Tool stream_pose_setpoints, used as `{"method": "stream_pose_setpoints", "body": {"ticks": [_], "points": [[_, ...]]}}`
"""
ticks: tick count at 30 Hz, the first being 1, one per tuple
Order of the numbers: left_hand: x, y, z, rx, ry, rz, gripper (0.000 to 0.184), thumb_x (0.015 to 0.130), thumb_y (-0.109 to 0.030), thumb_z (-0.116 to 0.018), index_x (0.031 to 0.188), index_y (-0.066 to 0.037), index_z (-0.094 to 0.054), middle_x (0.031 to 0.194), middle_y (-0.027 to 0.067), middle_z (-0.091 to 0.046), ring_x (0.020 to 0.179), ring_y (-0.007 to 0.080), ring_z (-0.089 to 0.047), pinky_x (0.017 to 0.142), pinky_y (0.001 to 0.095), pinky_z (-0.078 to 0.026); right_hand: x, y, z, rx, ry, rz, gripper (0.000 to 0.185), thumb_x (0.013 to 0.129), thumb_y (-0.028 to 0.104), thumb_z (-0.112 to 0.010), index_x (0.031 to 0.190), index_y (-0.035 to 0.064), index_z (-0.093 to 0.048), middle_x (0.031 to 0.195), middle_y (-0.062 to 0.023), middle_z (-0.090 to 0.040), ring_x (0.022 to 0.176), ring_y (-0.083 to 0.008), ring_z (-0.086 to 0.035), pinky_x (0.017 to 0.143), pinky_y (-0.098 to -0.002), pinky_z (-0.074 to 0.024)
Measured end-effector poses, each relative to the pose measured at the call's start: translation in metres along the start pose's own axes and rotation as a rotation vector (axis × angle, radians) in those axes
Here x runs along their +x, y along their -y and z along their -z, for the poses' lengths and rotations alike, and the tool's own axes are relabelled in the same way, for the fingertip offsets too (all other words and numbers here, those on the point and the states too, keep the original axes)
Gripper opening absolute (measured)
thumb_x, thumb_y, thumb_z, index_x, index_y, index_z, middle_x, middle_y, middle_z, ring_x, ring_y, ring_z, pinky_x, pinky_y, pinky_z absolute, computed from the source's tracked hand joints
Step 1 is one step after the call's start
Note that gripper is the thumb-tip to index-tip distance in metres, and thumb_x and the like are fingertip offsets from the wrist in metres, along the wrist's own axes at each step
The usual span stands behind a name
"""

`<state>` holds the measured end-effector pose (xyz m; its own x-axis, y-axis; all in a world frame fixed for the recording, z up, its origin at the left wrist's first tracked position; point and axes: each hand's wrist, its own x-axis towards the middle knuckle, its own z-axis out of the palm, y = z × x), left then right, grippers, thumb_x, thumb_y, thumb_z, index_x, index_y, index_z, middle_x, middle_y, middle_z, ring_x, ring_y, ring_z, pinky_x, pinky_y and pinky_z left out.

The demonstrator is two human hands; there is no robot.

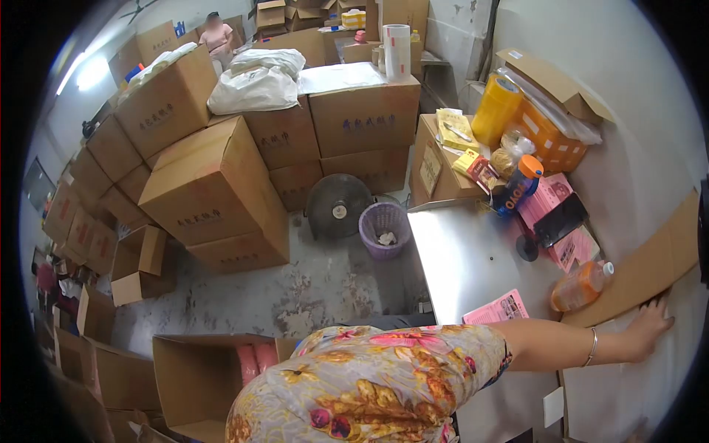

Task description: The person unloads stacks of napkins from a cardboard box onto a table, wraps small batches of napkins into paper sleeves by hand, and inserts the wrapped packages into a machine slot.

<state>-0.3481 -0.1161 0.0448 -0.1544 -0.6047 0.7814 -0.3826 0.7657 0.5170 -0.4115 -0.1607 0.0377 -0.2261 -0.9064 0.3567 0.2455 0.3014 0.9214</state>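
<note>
My left hand reaches far to the right, palm down, with its fingers apart. It rests on a pale board surface, and the fingertips touch the lower edge of a brown cardboard flap. A bracelet circles that wrist, and the flowered sleeve fills the lower middle. An orange bottle lies on its side just left of the flap. At the bottom right edge, a small blurred part of my right hand shows near the board; its fingers cannot be made out.
The metal table holds pink printed sheets, a dark phone and a blue bottle. Beyond are stacked cartons, a purple basket and a black fan. A person is far back.
</note>
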Motion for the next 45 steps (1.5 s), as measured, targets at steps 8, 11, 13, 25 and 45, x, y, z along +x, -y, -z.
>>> {"method": "stream_pose_setpoints", "body": {"ticks": [8,11,13,25,45], "points": [[0.004,-0.012,-0.005,0.206,-0.13,-0.057,0.035,0.087,-0.028,-0.053,0.115,-0.011,-0.067,0.121,0.0337,-0.059,0.11,0.0453,-0.06,0.086,0.0526,-0.051,0.066,0.083,-0.091,-0.223,-0.3,-0.364,0.082,0.081,0.024,-0.076,0.149,0.0154,-0.03,0.154,-0.014,-0.024,0.143,-0.026,-0.02,0.117,-0.0435,-0.0292],[0.011,-0.008,-0.027,0.249,-0.35,-0.026,0.027,0.091,-0.027,-0.053,0.1,-0.009,-0.07,0.116,0.0288,-0.064,0.106,0.0389,-0.063,0.082,0.0499,-0.052,0.048,0.074,-0.165,1.134,-0.581,-0.433,0.081,0.077,0.024,-0.08,0.143,0.0073,-0.037,0.146,-0.0184,-0.036,0.136,-0.0294,-0.033,0.114,-0.0441,-0.0335],[0.011,-0.002,-0.045,0.162,-0.3,0.12,0.03,0.078,-0.012,-0.06,0.106,-0.005,-0.067,0.125,0.0299,-0.057,0.114,0.0405,-0.058,0.093,0.0487,-0.048,0.022,0.066,-0.239,1.628,-0.771,-0.393,0.081,0.074,0.024,-0.083,0.14,0.0019,-0.041,0.14,-0.0214,-0.044,0.131,-0.0317,-0.041,0.112,-0.0444,-0.0364],[-0.01,-0.015,0.023,-0.189,-0.354,-0.191,0.063,0.062,-0.009,-0.076,0.124,-0.006,-0.062,0.138,0.0287,-0.041,0.13,0.0457,-0.04,0.107,0.0531,-0.035,-0.12,-0.037,-0.236,1.807,-0.64,-0.774,0.074,0.074,0.017,-0.083,0.138,0.0045,-0.048,0.139,-0.0184,-0.046,0.129,-0.0344,-0.045,0.11,-0.0436,-0.0387],[-0.253,0.042,0.008,-0.116,0.133,0.147,0.057,0.072,-0.008,-0.079,0.126,-0.011,-0.062,0.148,0.0257,-0.031,0.139,0.044,-0.03,0.113,0.0493,-0.031,-0.304,0.13,-0.176,2.253,-0.09,-0.649,0.059,0.072,0.01,-0.076,0.125,0.0093,-0.049,0.14,-0.0226,-0.035,0.14,-0.0433,-0.027,0.114,-0.0493,-0.0277]]}}
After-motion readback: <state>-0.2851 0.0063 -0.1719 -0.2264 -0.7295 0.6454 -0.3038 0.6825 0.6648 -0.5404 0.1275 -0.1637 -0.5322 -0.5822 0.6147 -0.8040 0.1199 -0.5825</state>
